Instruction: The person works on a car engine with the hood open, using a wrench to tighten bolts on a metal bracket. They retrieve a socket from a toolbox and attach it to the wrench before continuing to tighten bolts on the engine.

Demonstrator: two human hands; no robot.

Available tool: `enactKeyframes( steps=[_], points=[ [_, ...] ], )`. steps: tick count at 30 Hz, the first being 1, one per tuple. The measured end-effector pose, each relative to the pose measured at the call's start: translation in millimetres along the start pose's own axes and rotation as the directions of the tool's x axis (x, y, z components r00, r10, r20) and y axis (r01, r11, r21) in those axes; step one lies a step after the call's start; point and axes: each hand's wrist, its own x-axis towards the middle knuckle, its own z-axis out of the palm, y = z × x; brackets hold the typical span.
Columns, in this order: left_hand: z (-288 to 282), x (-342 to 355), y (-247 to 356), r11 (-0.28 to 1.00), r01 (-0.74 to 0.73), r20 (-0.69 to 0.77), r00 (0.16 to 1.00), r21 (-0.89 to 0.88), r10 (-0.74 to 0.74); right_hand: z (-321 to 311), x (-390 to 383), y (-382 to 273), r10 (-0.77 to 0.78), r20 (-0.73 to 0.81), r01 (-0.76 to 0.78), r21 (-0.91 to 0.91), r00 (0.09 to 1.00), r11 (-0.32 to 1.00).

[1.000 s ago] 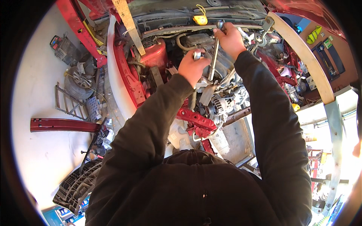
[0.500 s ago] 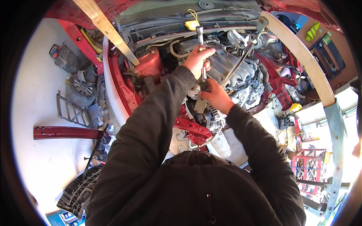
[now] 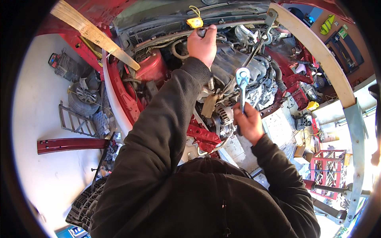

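Note:
Raised over the back of the engine, my left hand (image 3: 201, 47) is closed around a socket extension bar. Only the bar's dark round end (image 3: 201, 31) shows above the fist; the rest is hidden by the hand. My right hand (image 3: 249, 123) grips the handle of a ratchet wrench (image 3: 243, 77), lower and to the right. The ratchet's round head points up and away from me, apart from the bar. Below both tools lies the dark engine (image 3: 232, 59), with an alternator (image 3: 225, 115) at its near side and a flat tan piece (image 3: 209, 105) beside it.
A metal hook (image 3: 268, 37) hangs from a pale curved beam (image 3: 313, 41) over the engine's right. A wooden prop (image 3: 95, 33) slants down at the left. On the cowl sits a yellow tape measure (image 3: 194, 22). Red body rails (image 3: 203, 135) border the bay.
The ratchet and the extension bar, in line with each other before, are now apart. My left hand has risen and tilted the bar; my right hand has moved right and down with the ratchet.

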Motion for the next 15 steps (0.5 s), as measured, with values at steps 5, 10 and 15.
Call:
enactKeyframes(
  steps=[5,10,15],
  points=[
    [-10.6,11.6,10.5,0.900,0.396,0.506,0.822,-0.183,-0.259,-55.9,64.1,-95.8,-0.219,-0.029,0.169,-0.540,0.975,0.825],
    [-14.9,20.1,22.2,0.798,0.528,0.622,0.738,-0.290,-0.262,-80.0,127.1,-196.4,-0.155,0.191,0.240,-0.597,0.969,0.766],
    [-0.6,21.4,34.7,0.866,0.392,0.554,0.815,-0.311,-0.171,-78.6,160.6,-230.8,0.025,0.338,0.248,-0.735,0.941,0.632]
  ],
)
